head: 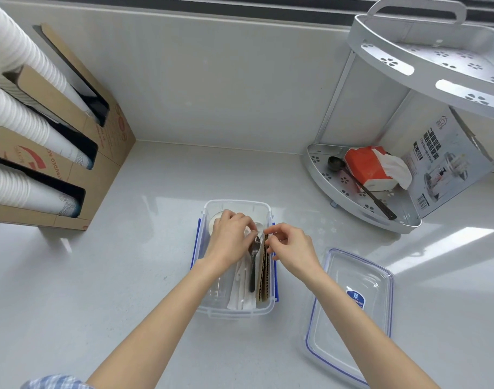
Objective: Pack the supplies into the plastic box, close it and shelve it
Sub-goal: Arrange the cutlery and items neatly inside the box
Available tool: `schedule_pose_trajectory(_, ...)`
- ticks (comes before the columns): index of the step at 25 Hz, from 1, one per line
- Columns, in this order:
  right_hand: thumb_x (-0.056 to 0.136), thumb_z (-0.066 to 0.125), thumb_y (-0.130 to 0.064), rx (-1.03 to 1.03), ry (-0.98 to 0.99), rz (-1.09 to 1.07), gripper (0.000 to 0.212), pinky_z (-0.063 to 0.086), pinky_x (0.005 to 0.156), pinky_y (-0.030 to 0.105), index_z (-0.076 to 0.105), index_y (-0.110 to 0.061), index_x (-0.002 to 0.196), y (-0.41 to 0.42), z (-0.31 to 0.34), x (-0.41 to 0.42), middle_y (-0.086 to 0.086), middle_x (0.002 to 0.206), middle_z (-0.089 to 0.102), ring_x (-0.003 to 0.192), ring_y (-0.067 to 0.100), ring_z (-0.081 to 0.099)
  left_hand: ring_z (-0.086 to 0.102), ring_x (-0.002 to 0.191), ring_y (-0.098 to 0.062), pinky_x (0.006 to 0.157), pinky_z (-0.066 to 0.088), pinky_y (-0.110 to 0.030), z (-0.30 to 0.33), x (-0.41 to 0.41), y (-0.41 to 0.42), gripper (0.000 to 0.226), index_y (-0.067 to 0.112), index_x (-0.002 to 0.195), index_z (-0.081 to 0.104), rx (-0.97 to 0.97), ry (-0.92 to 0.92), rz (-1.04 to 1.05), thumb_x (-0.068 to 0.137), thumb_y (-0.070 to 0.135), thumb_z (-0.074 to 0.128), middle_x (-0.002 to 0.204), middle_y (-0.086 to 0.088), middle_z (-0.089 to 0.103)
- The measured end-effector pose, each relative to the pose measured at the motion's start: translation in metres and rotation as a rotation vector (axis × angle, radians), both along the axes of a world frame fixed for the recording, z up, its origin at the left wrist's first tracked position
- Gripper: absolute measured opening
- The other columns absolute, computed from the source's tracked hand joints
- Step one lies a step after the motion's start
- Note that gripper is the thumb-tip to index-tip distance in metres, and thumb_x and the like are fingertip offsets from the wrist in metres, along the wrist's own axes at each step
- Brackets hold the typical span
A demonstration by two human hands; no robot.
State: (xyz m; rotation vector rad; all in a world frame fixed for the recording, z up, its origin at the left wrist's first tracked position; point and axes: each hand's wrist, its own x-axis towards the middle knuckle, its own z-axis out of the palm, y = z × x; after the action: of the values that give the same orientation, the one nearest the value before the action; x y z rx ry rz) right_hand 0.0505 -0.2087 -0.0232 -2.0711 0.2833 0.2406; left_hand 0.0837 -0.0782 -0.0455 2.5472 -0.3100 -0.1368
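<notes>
Countertop (156,192): box (264,310) beneath fingers (271,230).

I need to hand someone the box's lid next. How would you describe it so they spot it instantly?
On the pale counter, look right of the open plastic box beside the right hand. The lid lies flat there: a clear rectangle with a blue seal and a small blue label, nothing on it.
</notes>
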Motion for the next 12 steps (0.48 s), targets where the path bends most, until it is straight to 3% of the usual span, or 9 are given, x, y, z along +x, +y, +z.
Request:
schedule_pose_trajectory(3,0.086,0.047,-0.009,-0.134,-0.067,0.055,0.026,0.053,0.082,0.032,0.065,-0.011,0.104,0.002,0.000,-0.001,0.007,0.084,0.066,0.085,0.024,0.063,0.062,0.088,-0.027,0.083,0.045,-0.033,0.014,0.002,0.009,0.012,0.005,0.090,0.061,-0.251,0.073,0.079,0.086,0.013,0.054,0.091,-0.014,0.070)
schedule_pose_trajectory(5,0.089,0.046,-0.012,-0.307,-0.157,0.163,0.027,0.048,0.086,0.032,0.063,-0.012,0.111,0.006,0.001,0.000,0.009,0.100,0.066,0.096,0.023,0.060,0.060,0.076,-0.023,0.077,0.045,-0.029,0.022,0.001,0.016,0.010,0.004,0.089,0.061,-0.294,0.058,0.112,0.086,0.011,0.054,0.087,-0.015,0.070)
schedule_pose_trajectory(9,0.093,0.043,-0.018,-0.578,-0.200,0.380,0.031,0.039,0.093,0.036,0.056,-0.013,0.121,0.019,0.008,0.013,0.006,0.120,0.060,0.115,0.024,0.049,0.056,0.071,-0.021,0.073,0.043,-0.028,0.025,-0.002,0.031,0.008,0.004,0.086,0.061,-0.335,0.021,0.170,0.085,0.010,0.055,0.083,-0.014,0.070)
schedule_pose_trajectory(12,0.093,0.041,-0.020,-0.863,-0.163,0.541,0.032,0.030,0.098,0.037,0.055,-0.009,0.120,0.031,0.005,0.020,0.010,0.123,0.059,0.119,0.028,0.045,0.056,0.073,-0.019,0.071,0.041,-0.022,0.023,-0.003,0.040,0.007,0.005,0.086,0.062,-0.343,0.024,0.201,0.085,0.010,0.056,0.081,-0.009,0.067)
